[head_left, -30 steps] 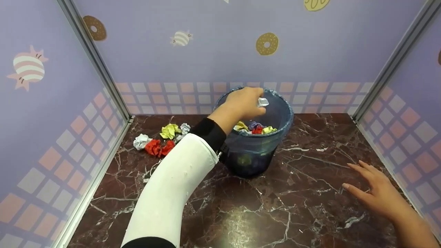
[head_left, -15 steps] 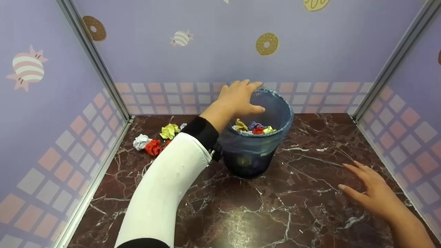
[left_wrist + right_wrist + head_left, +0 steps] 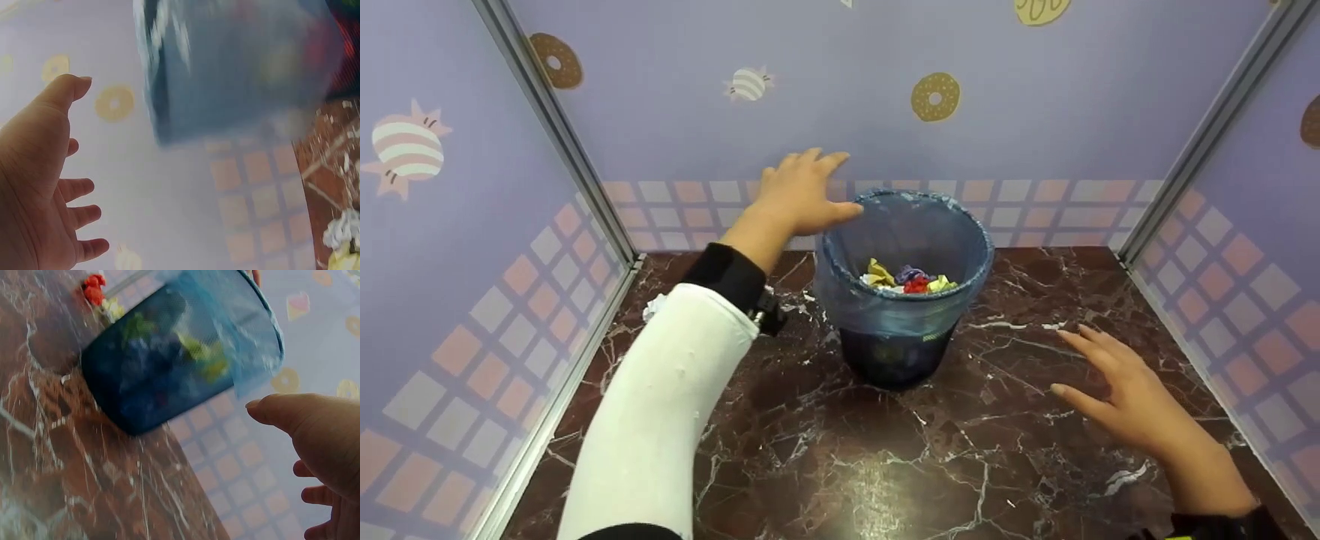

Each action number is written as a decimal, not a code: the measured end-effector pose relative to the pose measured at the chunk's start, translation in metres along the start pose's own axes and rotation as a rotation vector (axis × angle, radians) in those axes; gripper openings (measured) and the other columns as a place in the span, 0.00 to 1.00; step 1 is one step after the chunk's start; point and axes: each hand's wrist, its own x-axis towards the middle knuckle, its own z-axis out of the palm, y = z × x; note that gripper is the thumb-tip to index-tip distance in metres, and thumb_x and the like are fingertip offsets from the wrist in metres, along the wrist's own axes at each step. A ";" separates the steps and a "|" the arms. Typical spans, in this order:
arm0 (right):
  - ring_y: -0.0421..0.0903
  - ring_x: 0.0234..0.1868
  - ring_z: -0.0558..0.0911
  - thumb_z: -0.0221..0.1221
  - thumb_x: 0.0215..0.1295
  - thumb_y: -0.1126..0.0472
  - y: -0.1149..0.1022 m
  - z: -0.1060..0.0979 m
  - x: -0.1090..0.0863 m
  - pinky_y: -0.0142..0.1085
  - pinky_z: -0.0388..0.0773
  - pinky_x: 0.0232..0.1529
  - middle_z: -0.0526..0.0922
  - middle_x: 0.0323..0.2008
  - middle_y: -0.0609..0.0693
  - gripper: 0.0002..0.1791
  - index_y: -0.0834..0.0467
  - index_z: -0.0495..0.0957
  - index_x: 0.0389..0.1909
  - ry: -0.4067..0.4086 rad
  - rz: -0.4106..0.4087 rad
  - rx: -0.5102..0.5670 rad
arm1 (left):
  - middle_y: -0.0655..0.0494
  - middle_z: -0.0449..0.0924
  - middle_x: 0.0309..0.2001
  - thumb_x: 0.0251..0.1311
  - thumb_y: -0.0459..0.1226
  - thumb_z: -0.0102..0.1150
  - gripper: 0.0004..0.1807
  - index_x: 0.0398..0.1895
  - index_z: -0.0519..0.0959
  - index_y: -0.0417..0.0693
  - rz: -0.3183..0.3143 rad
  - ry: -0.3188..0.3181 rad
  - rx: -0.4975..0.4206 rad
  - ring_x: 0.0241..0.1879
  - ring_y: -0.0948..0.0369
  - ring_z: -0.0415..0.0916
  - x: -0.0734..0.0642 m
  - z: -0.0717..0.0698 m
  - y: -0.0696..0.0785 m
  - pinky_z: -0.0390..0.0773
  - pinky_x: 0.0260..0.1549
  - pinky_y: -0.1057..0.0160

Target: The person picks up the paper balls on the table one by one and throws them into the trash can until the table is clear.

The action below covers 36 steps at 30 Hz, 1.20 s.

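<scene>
A dark mesh wastebasket [image 3: 896,356] stands upright, lined with a blue plastic bag [image 3: 840,292] folded over its rim. Crumpled paper balls [image 3: 916,285] in yellow, red, purple and white lie inside. My left hand [image 3: 802,193] is in the air just left of the rim, fingers spread, holding nothing; the left wrist view shows its palm bare. To the right of the basket, my right hand [image 3: 1129,397] hovers over the table with thumb and fingers apart and nothing in them. A white paper ball [image 3: 655,306] peeks out beside the left sleeve, which hides others.
The brown marbled tabletop [image 3: 840,450] is closed in by purple printed panels at the back and both sides. In the right wrist view, red paper balls [image 3: 94,288] and a yellow one [image 3: 112,309] lie beyond the basket.
My left hand let go of a white paper ball over the basket, then opened and moved left, away from the rim. My right hand shifted slightly left. The left sleeve now covers most loose paper balls.
</scene>
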 end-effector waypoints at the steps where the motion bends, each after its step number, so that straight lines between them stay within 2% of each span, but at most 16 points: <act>1: 0.75 0.76 0.59 0.69 0.64 0.44 -0.005 0.001 0.003 0.79 0.53 0.66 0.62 0.78 0.65 0.42 0.44 0.65 0.77 -0.003 -0.012 -0.008 | 0.51 0.45 0.85 0.59 0.72 0.56 0.53 0.83 0.48 0.71 -0.013 0.005 -0.004 0.82 0.44 0.46 -0.002 -0.001 -0.009 0.48 0.77 0.31; 9: 0.69 0.73 0.67 0.67 0.65 0.41 -0.040 0.019 0.024 0.72 0.61 0.68 0.66 0.76 0.61 0.40 0.45 0.68 0.76 -0.046 -0.105 -0.059 | 0.46 0.47 0.84 0.59 0.74 0.53 0.54 0.84 0.49 0.66 -0.110 0.018 -0.024 0.80 0.36 0.49 -0.025 0.000 -0.087 0.49 0.72 0.23; 13: 0.65 0.73 0.69 0.68 0.64 0.41 -0.056 0.032 0.032 0.69 0.65 0.69 0.67 0.76 0.58 0.40 0.45 0.68 0.75 -0.055 -0.179 -0.061 | 0.42 0.47 0.83 0.59 0.73 0.54 0.55 0.84 0.51 0.61 -0.170 0.011 -0.074 0.80 0.34 0.47 -0.040 0.011 -0.122 0.46 0.71 0.21; 16: 0.63 0.72 0.71 0.68 0.63 0.41 -0.067 0.043 0.036 0.67 0.67 0.69 0.69 0.76 0.57 0.39 0.45 0.70 0.74 -0.060 -0.239 -0.071 | 0.39 0.50 0.82 0.59 0.72 0.55 0.54 0.83 0.53 0.58 -0.211 0.002 -0.115 0.79 0.33 0.48 -0.049 0.025 -0.142 0.46 0.70 0.21; 20: 0.60 0.73 0.72 0.67 0.63 0.37 -0.082 0.057 0.038 0.64 0.68 0.70 0.69 0.75 0.56 0.39 0.42 0.70 0.74 -0.088 -0.284 -0.076 | 0.40 0.55 0.81 0.60 0.69 0.58 0.53 0.82 0.56 0.54 -0.239 -0.008 -0.168 0.76 0.32 0.54 -0.059 0.057 -0.162 0.50 0.68 0.20; 25: 0.59 0.73 0.71 0.65 0.63 0.35 -0.098 0.078 0.036 0.65 0.67 0.70 0.68 0.77 0.53 0.39 0.39 0.68 0.75 -0.163 -0.296 -0.064 | 0.39 0.52 0.81 0.60 0.68 0.58 0.53 0.82 0.55 0.54 -0.272 -0.032 -0.188 0.76 0.31 0.51 -0.073 0.112 -0.181 0.48 0.66 0.18; 27: 0.59 0.74 0.71 0.65 0.64 0.35 -0.103 0.086 0.034 0.65 0.68 0.70 0.68 0.77 0.53 0.39 0.39 0.68 0.75 -0.193 -0.313 -0.058 | 0.37 0.54 0.80 0.61 0.66 0.58 0.51 0.81 0.57 0.53 -0.280 -0.026 -0.152 0.75 0.31 0.52 -0.079 0.134 -0.186 0.52 0.66 0.19; 33: 0.55 0.73 0.72 0.64 0.65 0.36 -0.110 0.108 0.026 0.62 0.72 0.67 0.70 0.75 0.51 0.37 0.38 0.69 0.74 -0.239 -0.360 -0.036 | 0.35 0.70 0.69 0.60 0.56 0.61 0.41 0.74 0.69 0.47 -0.283 0.046 -0.059 0.65 0.33 0.67 -0.086 0.186 -0.190 0.71 0.58 0.29; 36: 0.55 0.73 0.73 0.63 0.65 0.35 -0.113 0.118 0.023 0.60 0.73 0.67 0.71 0.75 0.51 0.37 0.40 0.70 0.74 -0.252 -0.380 -0.038 | 0.35 0.69 0.69 0.61 0.54 0.63 0.40 0.74 0.69 0.47 -0.285 0.032 -0.078 0.65 0.32 0.67 -0.087 0.205 -0.189 0.73 0.56 0.29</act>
